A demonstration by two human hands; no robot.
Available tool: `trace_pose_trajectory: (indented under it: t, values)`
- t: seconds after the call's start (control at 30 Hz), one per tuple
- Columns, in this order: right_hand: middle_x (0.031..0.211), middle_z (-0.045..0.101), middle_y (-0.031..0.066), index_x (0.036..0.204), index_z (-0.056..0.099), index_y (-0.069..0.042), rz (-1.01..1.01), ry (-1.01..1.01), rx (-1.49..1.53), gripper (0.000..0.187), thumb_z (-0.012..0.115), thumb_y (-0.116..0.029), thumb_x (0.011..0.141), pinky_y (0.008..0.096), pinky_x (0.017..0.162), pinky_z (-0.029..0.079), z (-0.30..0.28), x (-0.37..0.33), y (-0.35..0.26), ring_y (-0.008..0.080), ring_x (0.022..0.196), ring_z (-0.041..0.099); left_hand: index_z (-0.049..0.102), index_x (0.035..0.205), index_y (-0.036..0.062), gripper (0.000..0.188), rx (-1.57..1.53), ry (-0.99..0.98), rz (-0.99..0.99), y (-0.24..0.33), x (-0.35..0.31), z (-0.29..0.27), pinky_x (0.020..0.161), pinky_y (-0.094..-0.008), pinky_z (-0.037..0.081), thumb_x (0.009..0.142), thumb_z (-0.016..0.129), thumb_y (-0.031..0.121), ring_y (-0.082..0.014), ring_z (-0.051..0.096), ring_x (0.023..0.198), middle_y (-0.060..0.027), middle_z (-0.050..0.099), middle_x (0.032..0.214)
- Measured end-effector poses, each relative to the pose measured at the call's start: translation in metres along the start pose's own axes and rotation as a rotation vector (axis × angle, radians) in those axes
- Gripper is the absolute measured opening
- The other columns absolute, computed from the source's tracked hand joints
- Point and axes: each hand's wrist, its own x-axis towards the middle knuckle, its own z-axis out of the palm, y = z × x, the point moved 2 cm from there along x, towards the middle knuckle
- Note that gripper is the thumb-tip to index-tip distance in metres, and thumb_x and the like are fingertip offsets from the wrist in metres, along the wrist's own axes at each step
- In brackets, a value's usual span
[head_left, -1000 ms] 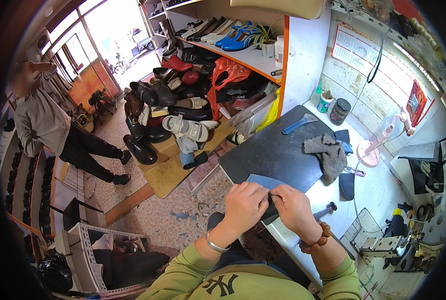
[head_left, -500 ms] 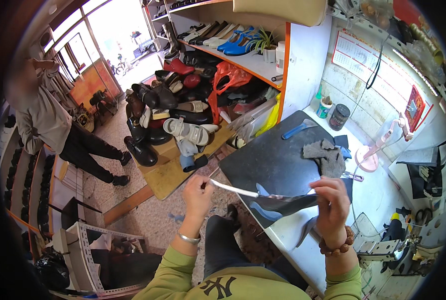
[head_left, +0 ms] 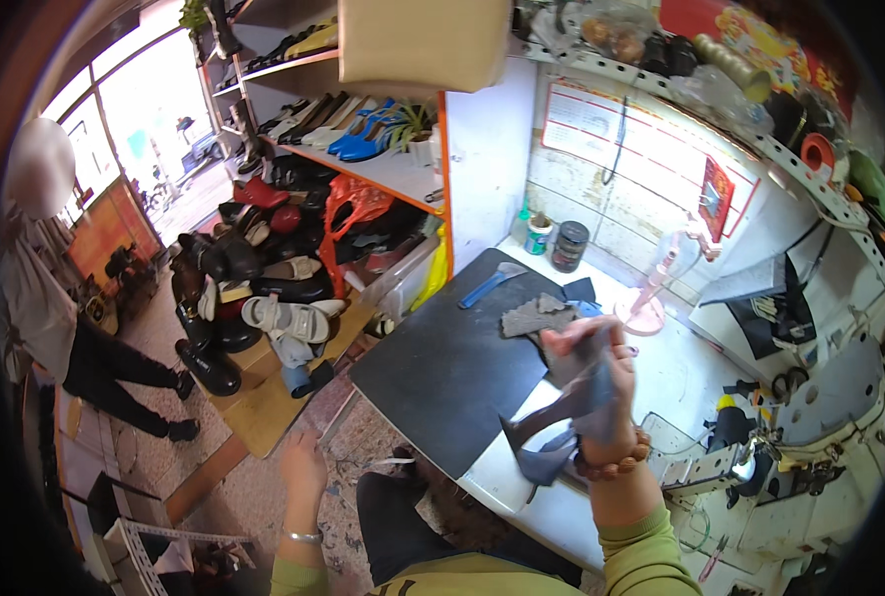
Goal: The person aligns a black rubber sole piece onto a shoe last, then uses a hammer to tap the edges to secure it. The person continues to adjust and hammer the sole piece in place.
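Note:
My left hand (head_left: 303,472) is low over the floor, left of the table, its fingers curled closed. A thin pale strip (head_left: 339,417) runs from beside it toward the table corner; whether the fingers hold it I cannot tell. Raised above the table's right part, my right hand (head_left: 616,387) is blurred. It is closed on a dark grey-blue piece of material (head_left: 547,417), whose flaps hang down to the left. Behind it a grey rag (head_left: 537,316) lies on the black mat (head_left: 433,368), near a blue-handled tool (head_left: 487,286).
Shoes (head_left: 229,258) are heaped on a low wooden board at the left, below shoe shelves (head_left: 323,149). Jars (head_left: 569,246) and a pink lamp (head_left: 646,308) stand at the table's back. A machine (head_left: 731,462) is at the right. A person (head_left: 50,298) stands far left.
My hands have moved apart: the white strip is no longer stretched between them. My left hand went lower and left; my right hand rose with the dark material. The view turned right.

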Motion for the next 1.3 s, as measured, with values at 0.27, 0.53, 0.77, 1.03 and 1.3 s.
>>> trace_pose_trajectory:
  t: [0.27,0.53,0.77,1.03,1.3]
  values:
    - [0.126,0.052,0.0136,0.1,0.055,-0.005,0.125,-0.605,-0.482,0.011,0.051,-0.001,0.089,0.0386,0.104,0.035,0.046,-0.02,0.045,0.0255,0.121,0.047,0.064,0.103,-0.0004,0.034,-0.999,-0.437,0.508,0.141,0.027,-0.073,0.093,-0.0353,0.045,0.088,0.061,0.03,-0.0244,0.061,0.108,-0.0122,0.068,0.106]
    - [0.125,0.054,0.0111,0.104,0.054,-0.004,-0.163,-0.532,-1.105,0.024,0.064,-0.004,0.082,0.0412,0.099,0.04,0.05,-0.048,0.056,0.033,0.116,0.049,0.054,0.123,-0.0124,0.045,-1.353,-1.643,0.283,0.175,0.009,-0.067,0.086,-0.0356,0.052,0.096,0.055,0.023,-0.0263,0.068,0.09,-0.0215,0.068,0.106]
    - [0.127,0.054,0.0168,0.123,0.051,-0.002,-0.012,-0.207,-1.498,0.052,0.073,-0.02,0.08,0.0405,0.093,0.046,-0.021,-0.104,0.02,0.034,0.111,0.055,0.033,0.139,-0.0084,0.059,-2.029,-1.145,-0.061,0.175,0.019,-0.103,0.091,-0.0421,0.052,0.095,0.054,0.025,-0.039,0.065,0.101,-0.0352,0.054,0.124]
    - [0.1,0.056,0.0101,0.112,0.057,-0.007,0.373,-0.143,-1.996,0.046,0.075,-0.024,0.074,0.0424,0.078,0.047,-0.085,-0.197,-0.009,0.031,0.092,0.056,0.03,0.146,0.0095,0.058,-2.068,-0.464,0.015,0.188,0.081,-0.086,0.103,-0.0471,0.044,0.094,0.057,0.018,-0.0397,0.05,0.123,-0.0251,0.044,0.139]
    - [0.1,0.058,0.0131,0.111,0.057,-0.002,0.256,0.566,-1.493,0.037,0.068,-0.007,0.076,0.0364,0.083,0.047,-0.126,-0.189,-0.016,0.0267,0.091,0.058,0.041,0.139,0.0274,0.049,-2.232,-0.602,-0.27,0.195,0.096,0.052,0.102,-0.0486,0.042,0.094,0.057,0.015,-0.0363,0.053,0.119,-0.0133,0.057,0.125]
